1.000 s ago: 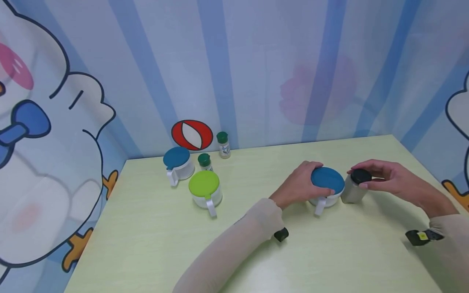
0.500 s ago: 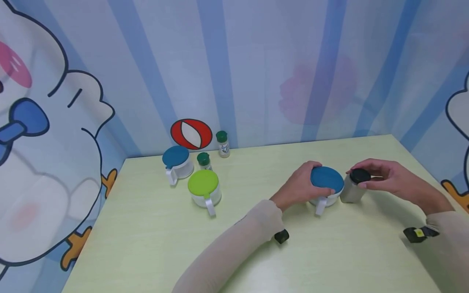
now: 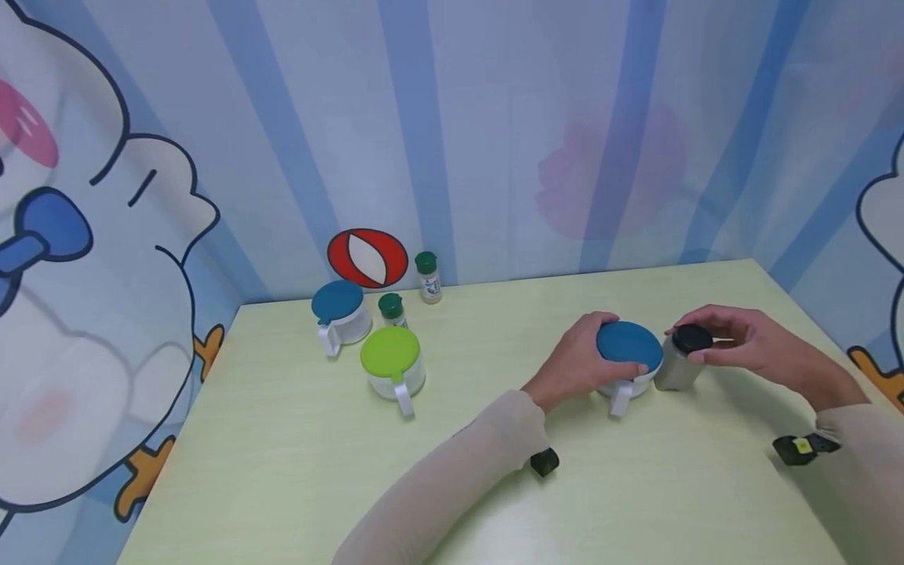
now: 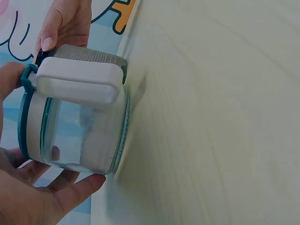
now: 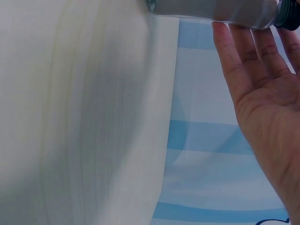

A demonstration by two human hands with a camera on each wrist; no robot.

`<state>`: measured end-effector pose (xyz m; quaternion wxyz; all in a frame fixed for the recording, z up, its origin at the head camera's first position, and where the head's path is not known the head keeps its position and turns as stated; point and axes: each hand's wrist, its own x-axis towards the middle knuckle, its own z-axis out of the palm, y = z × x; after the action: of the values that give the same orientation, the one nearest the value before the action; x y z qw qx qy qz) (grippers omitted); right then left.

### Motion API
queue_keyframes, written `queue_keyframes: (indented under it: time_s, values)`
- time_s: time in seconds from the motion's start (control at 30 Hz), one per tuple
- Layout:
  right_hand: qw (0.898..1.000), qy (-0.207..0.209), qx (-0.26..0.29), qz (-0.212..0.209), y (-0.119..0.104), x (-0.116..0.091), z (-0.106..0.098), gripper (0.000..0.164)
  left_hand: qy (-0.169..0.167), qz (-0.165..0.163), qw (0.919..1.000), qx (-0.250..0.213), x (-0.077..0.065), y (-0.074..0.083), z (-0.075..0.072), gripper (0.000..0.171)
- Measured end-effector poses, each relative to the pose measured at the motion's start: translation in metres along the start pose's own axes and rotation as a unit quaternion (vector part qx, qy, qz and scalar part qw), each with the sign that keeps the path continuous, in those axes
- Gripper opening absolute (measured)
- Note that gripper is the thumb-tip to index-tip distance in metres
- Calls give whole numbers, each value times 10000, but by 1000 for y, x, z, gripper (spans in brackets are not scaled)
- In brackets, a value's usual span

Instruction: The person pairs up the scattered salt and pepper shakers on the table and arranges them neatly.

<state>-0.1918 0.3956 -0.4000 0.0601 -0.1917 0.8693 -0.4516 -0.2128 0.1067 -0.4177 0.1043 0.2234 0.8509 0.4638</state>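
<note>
On the right of the table in the head view, my left hand (image 3: 581, 359) grips a glass seasoning jar (image 3: 628, 349) with a blue lid and a white handle pointing toward me. In the left wrist view the jar's clear body (image 4: 84, 133) shows some pale contents, with fingers beneath and the thumb at the lid. Right beside it stands a spice bottle (image 3: 678, 373) with a black cap and grey contents. My right hand (image 3: 763, 349) holds this bottle around its cap, thumb in front and fingers behind. The right wrist view shows the bottle (image 5: 215, 11) along the top edge.
At the table's left stand another blue-lidded jar (image 3: 340, 304), a green-lidded jar (image 3: 391, 353), and two green-capped shakers, one at the back (image 3: 428, 279) and one (image 3: 391, 308) between the jars. A printed curtain (image 3: 480, 141) borders the pale table (image 3: 282, 463).
Both hands keep their holds on the jar and the bottle, which stay in place. The right wrist has shifted slightly left; the whole head view has drifted a little.
</note>
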Motion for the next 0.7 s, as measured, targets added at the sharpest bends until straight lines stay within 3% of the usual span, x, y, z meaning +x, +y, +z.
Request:
queue_keyframes:
  time_s: [0.47,0.7]
  values:
    - [9999,-15,66,108,0,-1,0,40,-217,-224,9992,-263,0,-2,-3,72]
    - [10000,-12,20,88,2,0,0,40,-288,-183,9982,-491,-1,-5,-5,72]
